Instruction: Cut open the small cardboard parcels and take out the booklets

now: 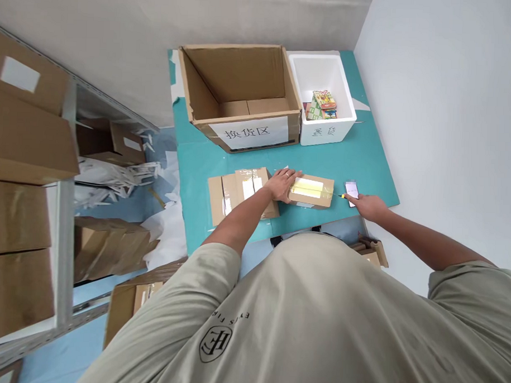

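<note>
Head view, looking down over a khaki T-shirt (pixel 318 311). The small cardboard parcel (pixel 311 190) lay on the teal table (pixel 361 161), its long axis running left to right across the view. A strip of glossy, yellow-tinted tape (pixel 306 187) ran along its top, and its corrugated kraft faces looked smooth and square-edged.

Left hand (pixel 283 184): open, fingers spread, a ring on one finger, resting flat on the parcel's left end and not clenched. Right hand (pixel 365 206): closed at the fingertips around a slim yellow-handled tool (pixel 341 195), which pointed left toward the parcel's right end, just beside it. Its tip was too fine to identify. A phone (pixel 351 193) with a lit screen lay just beside that hand.

Left of the parcel, touching the left hand's wrist side, sat a taped carton (pixel 238 196). Beyond lay an open cardboard box (pixel 240 96) with a white label in Chinese characters (pixel 248 132), and next to it a white foam box (pixel 325 127) holding colourful packets (pixel 323 106). Metal shelving (pixel 66 190) stacked with cartons stood at far left.
</note>
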Tool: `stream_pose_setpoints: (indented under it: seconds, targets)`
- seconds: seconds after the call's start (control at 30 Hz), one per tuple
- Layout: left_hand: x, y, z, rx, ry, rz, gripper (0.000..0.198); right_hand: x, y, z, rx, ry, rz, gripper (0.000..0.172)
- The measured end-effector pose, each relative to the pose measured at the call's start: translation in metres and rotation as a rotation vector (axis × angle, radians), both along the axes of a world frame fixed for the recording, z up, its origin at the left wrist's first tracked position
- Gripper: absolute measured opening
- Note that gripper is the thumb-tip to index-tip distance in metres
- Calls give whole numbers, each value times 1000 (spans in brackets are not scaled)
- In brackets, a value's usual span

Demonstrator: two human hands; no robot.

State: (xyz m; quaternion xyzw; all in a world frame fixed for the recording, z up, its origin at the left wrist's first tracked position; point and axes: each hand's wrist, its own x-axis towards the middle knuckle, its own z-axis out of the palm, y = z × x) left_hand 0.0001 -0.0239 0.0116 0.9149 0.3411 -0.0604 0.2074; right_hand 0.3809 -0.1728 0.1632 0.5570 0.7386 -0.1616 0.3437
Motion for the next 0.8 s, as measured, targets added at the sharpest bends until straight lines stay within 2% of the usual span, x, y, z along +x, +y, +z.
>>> stream_pose_setpoints:
  seconds: [0.1, 0.17, 0.23, 0.3, 0.37, 0.47, 0.53, 0.63, 0.8]
  targets:
    - [-2, 0, 0, -1, 3, -1, 155, 20, -4, -4, -3, 3, 0, 79]
    - [-6, 1, 0, -1, 9, 6, 155, 34, -6, -10, 1, -16, -48, 76]
    - [-10, 1, -1, 0, 21, 24, 156, 46, -10, -18, 46, -4, -170, 71]
    - [-13, 0, -3, -3, 35, 53, 158, 49, -17, -30, 134, 109, -358, 69]
    - [-14, -4, -5, -3, 44, 84, 161, 39, -25, -45, 212, 324, -590, 69]
    - [-6, -15, -7, 10, 66, 122, 165, 4, -34, -71, 234, 704, -978, 70]
    - [7, -22, -5, 12, 84, 144, 167, -23, -35, -85, 229, 875, -1146, 71]
    - [38, -29, 0, -1, 88, 165, 169, -53, -32, -98, 243, 1009, -1227, 71]
    - [87, -29, -3, -10, 54, 169, 167, -68, -21, -98, 283, 953, -1194, 77]
